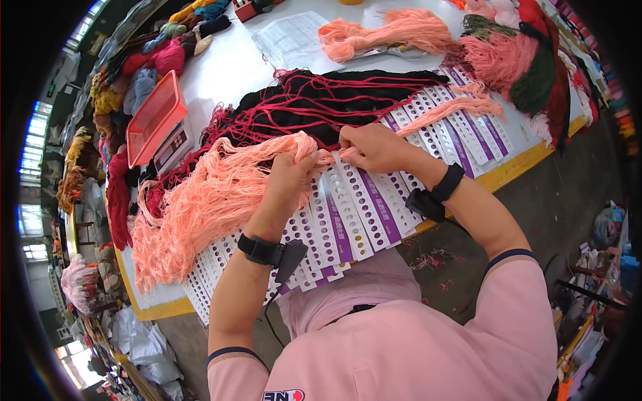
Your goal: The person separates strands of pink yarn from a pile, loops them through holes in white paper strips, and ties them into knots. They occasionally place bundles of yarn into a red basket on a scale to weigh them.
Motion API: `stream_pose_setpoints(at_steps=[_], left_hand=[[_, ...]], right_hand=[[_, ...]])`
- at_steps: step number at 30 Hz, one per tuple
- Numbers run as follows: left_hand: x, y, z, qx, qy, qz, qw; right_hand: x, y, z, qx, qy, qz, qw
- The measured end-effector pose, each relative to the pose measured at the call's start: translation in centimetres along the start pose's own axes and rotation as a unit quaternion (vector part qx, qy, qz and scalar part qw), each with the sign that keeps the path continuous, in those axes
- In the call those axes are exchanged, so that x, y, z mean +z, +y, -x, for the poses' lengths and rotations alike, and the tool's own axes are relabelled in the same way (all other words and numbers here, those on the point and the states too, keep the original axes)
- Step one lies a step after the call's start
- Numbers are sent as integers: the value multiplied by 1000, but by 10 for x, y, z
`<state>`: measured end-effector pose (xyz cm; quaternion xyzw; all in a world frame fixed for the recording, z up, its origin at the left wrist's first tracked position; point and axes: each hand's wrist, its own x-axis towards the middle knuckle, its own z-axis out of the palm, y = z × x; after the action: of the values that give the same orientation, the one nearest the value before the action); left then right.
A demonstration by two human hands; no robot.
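Note:
A large loose bundle of peach yarn (200, 200) spreads over the left part of the table. My left hand (291, 175) is closed on the bundle's right end, where the strands gather. Close beside it, my right hand (371, 147) pinches the same peach yarn, and a thinner peach strand (441, 115) runs on to the right from there. Beneath both hands lie overlapping white cards (341, 214) with rows of punched holes and purple stripes. Beyond the hands stretches black yarn (267, 107) crossed by crimson strands (314, 93).
At the left stands a scale (175, 148) with a red tray (157, 120). Farther back are a paper sheet (287, 40) and another peach skein (388, 33) over what looks like scissors. Coloured yarn heaps (167, 57) line the far left; more yarn (528, 73) lies at right. The table has a yellow edge (508, 177).

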<state>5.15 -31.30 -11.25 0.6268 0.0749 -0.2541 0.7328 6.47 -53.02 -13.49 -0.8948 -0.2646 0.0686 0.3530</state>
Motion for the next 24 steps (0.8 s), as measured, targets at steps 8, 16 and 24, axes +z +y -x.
stream_pose_setpoints(at_steps=[8, 16, 24], left_hand=[[0, -4, -2, 8, -50, 26, 998], [-15, -8, -4, -60, -211, 242, 945], [6, -1, 6, 183, -210, -303, 911]], right_hand=[[1, -3, 1, 23, -5, 13, 1000], [0, -6, 4, 13, -7, 27, 1000], [-3, 11, 1, 114, 27, -301, 946]])
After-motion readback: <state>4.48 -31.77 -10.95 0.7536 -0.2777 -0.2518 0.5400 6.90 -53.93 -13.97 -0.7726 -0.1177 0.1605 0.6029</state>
